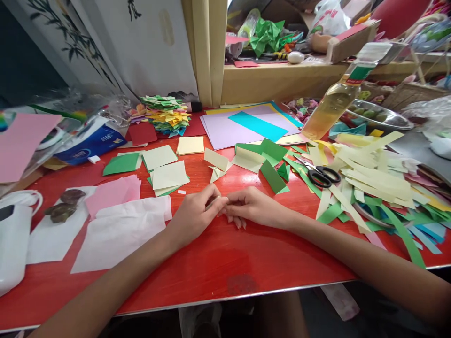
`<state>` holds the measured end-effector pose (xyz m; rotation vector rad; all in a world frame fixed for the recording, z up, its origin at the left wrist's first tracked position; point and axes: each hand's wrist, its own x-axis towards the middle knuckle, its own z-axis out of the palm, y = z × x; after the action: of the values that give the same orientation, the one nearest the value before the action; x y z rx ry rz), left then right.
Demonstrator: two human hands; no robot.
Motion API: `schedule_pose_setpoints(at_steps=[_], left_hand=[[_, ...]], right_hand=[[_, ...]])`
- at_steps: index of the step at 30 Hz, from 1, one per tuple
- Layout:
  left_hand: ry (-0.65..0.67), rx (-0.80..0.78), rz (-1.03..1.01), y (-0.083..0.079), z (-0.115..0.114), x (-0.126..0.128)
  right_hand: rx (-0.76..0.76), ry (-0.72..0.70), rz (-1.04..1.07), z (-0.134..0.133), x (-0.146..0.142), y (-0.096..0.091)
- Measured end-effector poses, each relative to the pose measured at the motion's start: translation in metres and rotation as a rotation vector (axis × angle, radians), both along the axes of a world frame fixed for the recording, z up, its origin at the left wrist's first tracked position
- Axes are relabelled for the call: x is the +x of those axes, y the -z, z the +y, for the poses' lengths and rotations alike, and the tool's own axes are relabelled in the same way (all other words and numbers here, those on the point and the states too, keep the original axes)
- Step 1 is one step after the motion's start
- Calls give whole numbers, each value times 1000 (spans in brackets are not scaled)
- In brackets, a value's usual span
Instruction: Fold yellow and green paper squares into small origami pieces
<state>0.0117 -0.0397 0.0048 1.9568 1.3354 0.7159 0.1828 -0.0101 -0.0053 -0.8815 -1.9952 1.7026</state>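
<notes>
My left hand (200, 209) and my right hand (252, 205) meet over the middle of the red table (225, 263). The fingers of both are closed and pinched together at the tips. Whatever lies between them is hidden. Just beyond my hands are a folded cream paper piece (216, 174), a cream paper (248, 159) and a folded green paper (273, 177). Left of these lie small stacks of cream paper squares (171, 175) and a green square (120, 164).
Black-handled scissors (324, 176) rest among paper strips (377, 173) at the right. Behind stand a bottle (331, 105) and a metal bowl (384, 117). Large lilac sheets (225, 131) and a pile of folded paper pieces (167, 115) lie at the back. White tissue (123, 234) is on the left.
</notes>
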Motion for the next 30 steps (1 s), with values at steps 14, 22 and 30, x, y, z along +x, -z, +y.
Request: schedule_pose_setpoints(at_steps=[14, 22, 30], left_hand=[[-17, -19, -112, 0, -4, -2], [-152, -178, -241, -2, 2, -11], [-361, -209, -245, 3, 5, -11]], right_hand=[[-130, 62, 65, -2, -3, -3], [-336, 120, 246, 4, -2, 3], [-465, 262, 299, 9, -4, 4]])
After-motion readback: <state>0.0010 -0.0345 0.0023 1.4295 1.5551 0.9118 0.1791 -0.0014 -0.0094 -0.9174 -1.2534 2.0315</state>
